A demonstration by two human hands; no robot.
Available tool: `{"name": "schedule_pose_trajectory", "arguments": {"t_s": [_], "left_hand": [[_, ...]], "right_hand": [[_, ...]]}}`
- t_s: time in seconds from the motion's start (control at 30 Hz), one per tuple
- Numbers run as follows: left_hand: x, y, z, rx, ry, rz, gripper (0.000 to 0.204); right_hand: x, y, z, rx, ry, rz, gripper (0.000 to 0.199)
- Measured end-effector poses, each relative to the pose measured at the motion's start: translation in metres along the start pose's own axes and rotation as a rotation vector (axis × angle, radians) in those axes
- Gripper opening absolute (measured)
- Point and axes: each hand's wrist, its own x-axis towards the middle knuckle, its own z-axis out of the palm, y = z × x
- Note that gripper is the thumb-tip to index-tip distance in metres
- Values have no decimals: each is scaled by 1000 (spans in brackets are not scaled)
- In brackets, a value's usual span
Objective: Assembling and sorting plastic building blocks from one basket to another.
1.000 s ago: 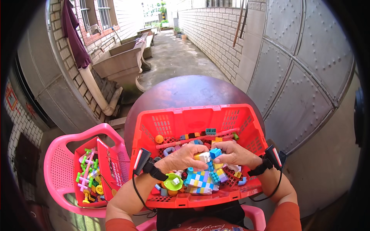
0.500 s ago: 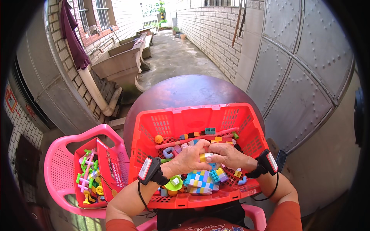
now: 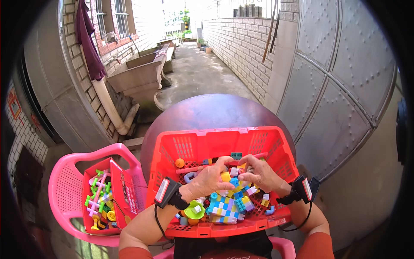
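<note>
My left hand (image 3: pixel 208 178) is over the red basket (image 3: pixel 220 134), fingers curled around a yellow building block (image 3: pixel 225 176). Opposite it, my right hand (image 3: pixel 262 173) hovers with thumb and fingers apart in a curve, and I see nothing held there. Below both hands sits a joined slab of blue, white and yellow blocks (image 3: pixel 225 208). A turquoise block (image 3: pixel 239 204) lies at its right. To its left are a lime-green flower-shaped piece (image 3: pixel 195 210) and an orange ball (image 3: pixel 180 162) farther back.
The basket stands on a round dark table (image 3: pixel 207 108). At the left, a pink plastic chair (image 3: pixel 64 185) holds a red box (image 3: pixel 125 185) of connector pieces. A concrete sink (image 3: pixel 133 80) and a grey metal door (image 3: pixel 327 86) flank the passage.
My hands, together around a yellow and white piece before, have drawn apart. The right hand has moved rightward and opened. The view has tilted up slightly, so the basket appears lower.
</note>
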Motion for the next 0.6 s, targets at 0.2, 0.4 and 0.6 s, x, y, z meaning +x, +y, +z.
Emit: {"name": "schedule_pose_trajectory", "arguments": {"t_s": [0.2,0.4,0.6], "left_hand": [[-2,-1,26,80,-19,122,90],[3,3,8,-276,-139,-154,33],[3,-13,13,-595,-216,-67,32]], "right_hand": [[2,11,24,-215,-136,-159,42],[0,-8,6,71,-82,32,41],[0,2,0,56,-118,-74,38]]}}
